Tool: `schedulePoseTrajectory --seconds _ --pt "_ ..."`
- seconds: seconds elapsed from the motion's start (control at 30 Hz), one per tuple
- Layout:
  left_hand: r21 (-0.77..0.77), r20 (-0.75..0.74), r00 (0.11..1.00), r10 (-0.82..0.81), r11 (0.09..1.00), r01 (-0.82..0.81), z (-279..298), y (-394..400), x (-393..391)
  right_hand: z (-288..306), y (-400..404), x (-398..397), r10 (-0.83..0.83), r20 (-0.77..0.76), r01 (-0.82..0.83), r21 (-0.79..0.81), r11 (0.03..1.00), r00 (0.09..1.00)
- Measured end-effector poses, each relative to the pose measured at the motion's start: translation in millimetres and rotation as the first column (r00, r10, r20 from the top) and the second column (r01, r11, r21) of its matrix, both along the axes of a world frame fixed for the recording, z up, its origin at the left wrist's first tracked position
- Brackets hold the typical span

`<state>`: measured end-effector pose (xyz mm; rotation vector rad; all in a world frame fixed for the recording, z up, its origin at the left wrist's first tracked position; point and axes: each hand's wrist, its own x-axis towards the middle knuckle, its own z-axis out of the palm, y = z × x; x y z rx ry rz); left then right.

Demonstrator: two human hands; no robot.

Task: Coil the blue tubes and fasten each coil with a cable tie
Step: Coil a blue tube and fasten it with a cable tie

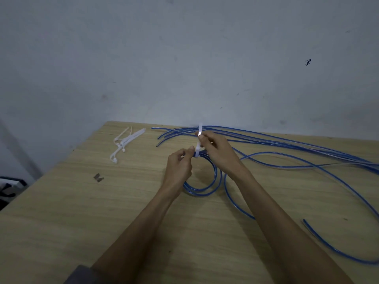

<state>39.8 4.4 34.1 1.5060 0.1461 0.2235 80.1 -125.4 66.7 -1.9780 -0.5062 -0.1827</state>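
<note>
I work at the middle of a pale wood-grain table (86, 218), whose far edge meets a grey, scuffed wall (184, 58) and whose left edge slants away toward me; the widest open board lies near and to the left of my forearms, with a narrower stretch between my right arm and the loose tubing.

My left hand (178, 165) pinches the blue coil (203, 181) where the white cable tie (198, 144) wraps it, thumb and fingers curled tight on the bundle. My right hand (215, 149) pinches the tie's free tail between thumb and forefinger, and the strap stands upright above the coil. The coil is one round loop of several turns, lying on the table under my hands; I cannot count its turns exactly.

Beyond it and to the right, long loose blue tubes (287, 144) sweep across the board, glossy, thin and translucent; they overlap too much to count. At far left lies a small heap of spare white ties (127, 140), flat plastic strips. One small dark scrap (98, 177) sits near the left edge.
</note>
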Motion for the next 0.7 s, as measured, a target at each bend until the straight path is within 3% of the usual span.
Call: schedulePoseTrajectory --seconds 0.1,0.4,0.53,0.7 --pt "-0.046 0.001 1.000 -0.029 0.999 0.029 5.7 -0.6 -1.5 -7.0 2.4 1.8 0.004 0.065 0.002 -0.092 0.996 0.998" --pt "0.010 0.089 0.992 -0.086 0.996 0.086 3.6 -2.2 -5.7 -16.6 11.0 2.2 -0.032 0.066 0.034 -0.032 0.999 0.997" --pt "0.107 0.157 0.985 -0.073 0.993 0.057 1.4 1.4 -2.0 -15.6 8.2 1.6 -0.003 -0.065 0.005 0.033 0.999 0.998" --pt "-0.036 0.135 0.990 0.042 0.999 -0.038 3.7 20.1 5.0 -15.1 12.6 -5.2 0.011 -0.241 -0.003 0.030 1.000 0.970"
